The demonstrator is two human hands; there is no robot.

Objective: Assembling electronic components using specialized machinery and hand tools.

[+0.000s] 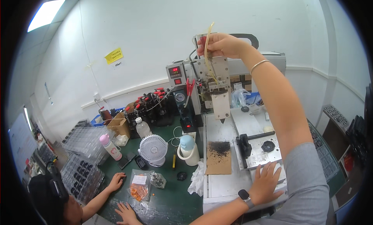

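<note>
My right hand (218, 45) is raised at the top of a bench machine, its fingers closed around a thin yellowish tube (208, 61). A red part shows beside these fingers; whether they also grip it is hidden. The tube runs down to the metal machine head (220, 104), which ends in a dark pointed tip. My left hand (266, 184), below a watch, lies spread and flat on the machine's light metal bed, holding nothing. Just above it, a black round part (268, 146) sits on the fixture plate (258, 157), beside a black clamp (244, 145).
Brown cardboard (218, 168) with black grains lies left of the fixture. On the green bench (175, 199) stand a white fan (153, 149), a pink-capped bottle (110, 147) and a glass jar (157, 180), near a bag of orange bits (139, 188). Another person's hands (116, 182) rest at lower left.
</note>
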